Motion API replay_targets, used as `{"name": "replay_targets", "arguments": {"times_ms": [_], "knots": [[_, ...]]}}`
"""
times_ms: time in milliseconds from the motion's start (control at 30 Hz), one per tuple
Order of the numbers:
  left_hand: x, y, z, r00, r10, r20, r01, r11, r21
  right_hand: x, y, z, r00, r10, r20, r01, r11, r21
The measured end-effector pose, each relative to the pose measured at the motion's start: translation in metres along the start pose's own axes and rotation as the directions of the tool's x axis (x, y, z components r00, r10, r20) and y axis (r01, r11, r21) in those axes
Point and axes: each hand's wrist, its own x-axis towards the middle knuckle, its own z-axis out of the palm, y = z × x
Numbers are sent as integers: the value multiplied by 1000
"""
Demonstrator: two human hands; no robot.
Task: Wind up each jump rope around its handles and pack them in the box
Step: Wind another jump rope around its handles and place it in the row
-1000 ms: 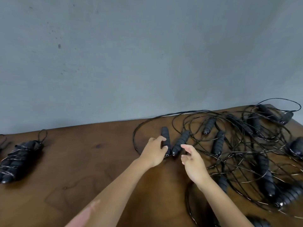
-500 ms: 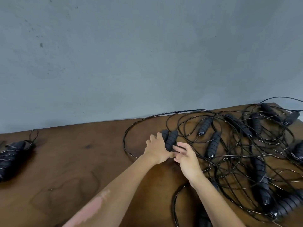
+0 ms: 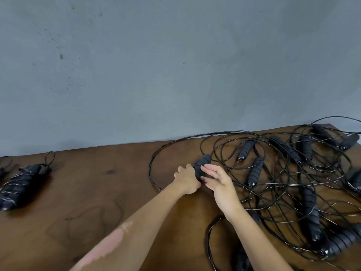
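Now left hand (image 3: 186, 178) grips handles (image 3: 201, 165), right hand (image 3: 218, 182) touching beside.

One head-worn wide-angle view looks forward and down across the brown table (image 3: 82, 192), close over the near edge, facing the far grey wall (image 3: 156, 65); no second view shares it.

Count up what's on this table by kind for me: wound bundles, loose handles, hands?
Wound bundle: 1 in full view
Loose handles: at least 11, counting the held handle; the tangle hides some
Hands: 2, left hand gripping, right hand open
Total: at least 14
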Motion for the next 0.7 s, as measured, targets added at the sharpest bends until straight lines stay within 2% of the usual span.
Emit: {"name": "replay_targets", "arguments": {"times_ms": [67,133,233,300,400,500,567,700], "knots": [[-1,-3,-1,1000,-7,7,7,999,-51,-5,-3,-2,999,-11,-43,12,1000,16],[-3,-8,-6,999,1,33,7,973,-229,-9,-7,-5,995,-12,-101,14,1000,16],[-19,-14,-21,990,55,129,34,794,-606,-16,-16,-10,987,-4,-161,6,1000,16],[-36,-17,-34,974,132,183,52,658,-751,-21,-24,-13,984,-15,-177,12,1000,-20],[-64,-22,-52,948,235,213,69,503,-861,-25,-38,-13,987,-44,-156,34,997,-67],[-91,-25,-66,939,276,208,93,376,-922,-30,-56,-6,994,-64,-88,60,997,-56],[-109,-25,-75,922,330,201,92,320,-943,-34,-70,3,998,-54,-8,54,998,-41],[-140,-21,-83,888,427,169,90,199,-976,-43,-96,24,983,-60,171,42,994,102]]}}
